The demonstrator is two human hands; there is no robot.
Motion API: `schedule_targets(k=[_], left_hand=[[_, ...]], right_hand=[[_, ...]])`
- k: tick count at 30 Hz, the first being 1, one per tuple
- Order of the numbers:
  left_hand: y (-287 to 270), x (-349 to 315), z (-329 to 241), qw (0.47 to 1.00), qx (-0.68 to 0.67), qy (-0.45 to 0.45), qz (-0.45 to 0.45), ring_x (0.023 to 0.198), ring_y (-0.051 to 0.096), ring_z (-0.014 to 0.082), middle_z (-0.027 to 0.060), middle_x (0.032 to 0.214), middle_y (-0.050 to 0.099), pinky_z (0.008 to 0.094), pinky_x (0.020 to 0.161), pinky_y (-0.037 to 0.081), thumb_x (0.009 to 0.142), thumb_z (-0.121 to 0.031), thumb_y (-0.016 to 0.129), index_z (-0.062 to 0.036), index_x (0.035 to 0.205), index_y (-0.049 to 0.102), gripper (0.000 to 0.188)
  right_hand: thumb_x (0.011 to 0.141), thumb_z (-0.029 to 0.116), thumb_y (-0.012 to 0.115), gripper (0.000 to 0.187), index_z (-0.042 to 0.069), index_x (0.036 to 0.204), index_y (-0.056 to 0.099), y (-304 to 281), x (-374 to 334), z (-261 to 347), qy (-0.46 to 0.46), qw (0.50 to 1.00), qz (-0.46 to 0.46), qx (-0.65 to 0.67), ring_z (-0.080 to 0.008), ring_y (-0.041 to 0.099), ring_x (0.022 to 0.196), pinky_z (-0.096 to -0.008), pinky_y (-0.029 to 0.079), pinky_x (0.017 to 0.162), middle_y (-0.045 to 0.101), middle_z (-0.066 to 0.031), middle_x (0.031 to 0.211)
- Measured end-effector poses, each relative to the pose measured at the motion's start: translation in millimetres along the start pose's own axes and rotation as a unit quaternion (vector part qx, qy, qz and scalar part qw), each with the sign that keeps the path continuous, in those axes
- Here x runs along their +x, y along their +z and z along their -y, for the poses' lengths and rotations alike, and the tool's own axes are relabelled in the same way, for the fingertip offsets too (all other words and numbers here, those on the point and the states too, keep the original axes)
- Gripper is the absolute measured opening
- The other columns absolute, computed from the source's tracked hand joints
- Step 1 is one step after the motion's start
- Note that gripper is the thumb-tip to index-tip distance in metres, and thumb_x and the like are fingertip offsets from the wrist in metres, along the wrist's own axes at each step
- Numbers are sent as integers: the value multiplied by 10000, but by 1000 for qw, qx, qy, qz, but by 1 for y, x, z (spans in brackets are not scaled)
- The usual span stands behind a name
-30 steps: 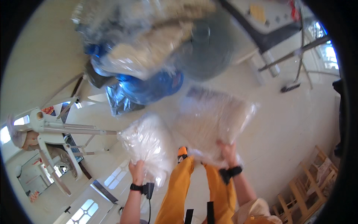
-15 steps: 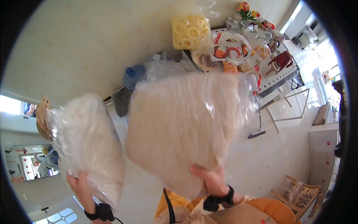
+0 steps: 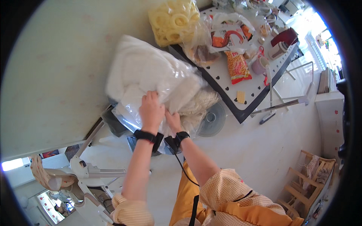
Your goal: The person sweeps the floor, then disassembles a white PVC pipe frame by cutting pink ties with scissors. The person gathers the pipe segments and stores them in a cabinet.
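A clear plastic bag stuffed with white, fluffy material leans by the wall, left of the table. My left hand grips its near side, fingers bent into the plastic. Close beside it, my right hand has its fingers closed on the same bag's film; its fingertips are partly hidden. To the right, against the white bag, lies another clear bag with crumpled beige contents. Beneath the bags shows a round, bluish water jug, partly covered.
A white table with a dark edge holds snack packets, a mug and a yellow bag of rings. A white metal-armed frame stands at lower left. A wooden rack is at lower right.
Both stuffed bags, held up one in each hand before, have gone down beside the table. My hands have come together on the white one, and the view has shifted toward the table.
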State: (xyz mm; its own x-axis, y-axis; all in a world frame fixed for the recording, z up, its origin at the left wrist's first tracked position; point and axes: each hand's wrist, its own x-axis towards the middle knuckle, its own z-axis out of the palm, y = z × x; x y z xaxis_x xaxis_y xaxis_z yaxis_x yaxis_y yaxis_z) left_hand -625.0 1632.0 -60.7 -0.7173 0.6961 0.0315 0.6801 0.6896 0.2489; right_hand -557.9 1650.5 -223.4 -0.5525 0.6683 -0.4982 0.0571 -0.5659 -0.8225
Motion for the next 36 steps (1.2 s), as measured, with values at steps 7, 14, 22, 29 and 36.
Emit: schedule_targets(k=[7, 14, 22, 29, 36], left_hand=[[48, 45, 35, 994, 89, 71, -2, 1002, 478, 297, 115, 1041, 484, 388, 840, 437, 568, -214, 717, -35, 1032, 494, 545], [19, 80, 52, 992, 42, 114, -41, 1018, 496, 333, 157, 1100, 517, 439, 870, 397, 561, -358, 789, -33, 1167, 453, 765], [15, 82, 29, 996, 15, 91, -12, 1202, 387, 367, 221, 1295, 404, 424, 1003, 320, 746, -372, 695, 37, 1281, 367, 750], [5, 67, -142, 989, -14, 124, 78, 1219, 380, 336, 210, 1290, 416, 399, 1031, 291, 808, -278, 652, 18, 1290, 379, 627], [24, 24, -422, 804, -490, 118, 316, 1172, 444, 206, 120, 1269, 467, 310, 1015, 312, 945, -351, 431, 13, 1284, 406, 498]], right_hand=[[854, 343, 590, 393, 26, 1084, 547, -27, 5, 4, 15, 980, 55, -192, -183, 599, 826, -296, 447, 680, 621, -154, 894], [891, 272, 549, 429, 93, 1262, 430, -166, -105, 55, 80, 994, -27, -74, -147, 546, 981, -294, 427, 876, 531, -92, 1155], [911, 357, 479, 411, 53, 1185, 446, -384, -106, 141, 5, 937, -292, 193, -190, 553, 1008, -307, 434, 901, 559, -104, 1092], [885, 282, 522, 341, 43, 1122, 463, -460, -17, 193, -47, 854, -393, 337, -197, 570, 925, -341, 491, 820, 567, -115, 1013], [855, 311, 567, 474, -12, 1165, 410, -549, 89, 215, 157, 859, -70, 483, -250, 566, 980, -350, 485, 860, 547, -169, 1070]])
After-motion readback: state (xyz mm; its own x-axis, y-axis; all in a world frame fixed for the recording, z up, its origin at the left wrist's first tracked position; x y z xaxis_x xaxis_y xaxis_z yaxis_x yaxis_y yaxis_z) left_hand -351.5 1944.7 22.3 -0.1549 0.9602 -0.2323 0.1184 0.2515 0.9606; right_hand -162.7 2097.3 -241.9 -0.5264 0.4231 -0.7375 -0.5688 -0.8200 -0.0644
